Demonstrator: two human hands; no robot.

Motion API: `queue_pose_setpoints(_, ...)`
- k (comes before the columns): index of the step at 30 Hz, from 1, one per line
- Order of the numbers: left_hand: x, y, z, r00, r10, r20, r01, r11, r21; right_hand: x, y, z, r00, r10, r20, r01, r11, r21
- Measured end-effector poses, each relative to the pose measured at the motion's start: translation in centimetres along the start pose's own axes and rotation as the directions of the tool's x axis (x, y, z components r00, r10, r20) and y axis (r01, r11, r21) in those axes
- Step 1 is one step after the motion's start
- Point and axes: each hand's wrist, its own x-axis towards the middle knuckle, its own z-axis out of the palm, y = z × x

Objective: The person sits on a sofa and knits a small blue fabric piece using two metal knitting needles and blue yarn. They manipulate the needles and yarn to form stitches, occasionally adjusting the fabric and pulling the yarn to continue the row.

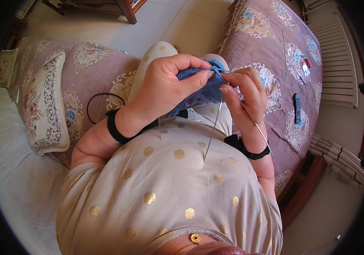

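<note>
Blue knitted fabric (202,93) lies over my lap, with small red patches near its lower edge. My left hand (177,84) pinches its upper edge between thumb and forefinger. Close beside it, my right hand (247,92) holds a thin metal knitting needle (258,127), whose tip meets the stitches between both hands. Another needle (213,132) hangs from the fabric towards my shirt, and the end of a further one (160,129) shows below my left wrist. Black bands circle both wrists. Fingers hide part of the stitches.
A floral-covered sofa seat on the right bears a remote control (297,108), thin needles (284,59) and a small red object (307,63). A patterned cushion (49,105) and a black cord loop (89,106) are on the left. A wooden furniture leg (127,12) stands ahead.
</note>
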Motion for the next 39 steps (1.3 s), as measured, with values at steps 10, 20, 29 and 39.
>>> queue_pose_setpoints(10,-0.1,-0.2,0.6,0.995,0.083,0.061,-0.089,0.991,0.103,2.5,1.7,1.2,0.971,-0.131,0.198,0.094,0.978,0.184)
queue_pose_setpoints(20,0.6,-0.6,0.2,0.998,0.010,-0.059,-0.021,0.981,-0.191,0.4,0.1,0.0,0.994,0.098,-0.042,-0.095,0.993,0.069)
queue_pose_setpoints(29,0.8,-0.1,-1.4,0.976,-0.096,0.194,0.143,0.959,-0.243,0.0,1.7,0.2,0.978,0.201,0.061,-0.206,0.861,0.465)
queue_pose_setpoints(39,0.7,0.3,-1.0,0.916,-0.198,0.349,0.318,0.889,-0.330,-0.6,2.0,0.4,0.955,0.208,0.211,-0.296,0.713,0.636)
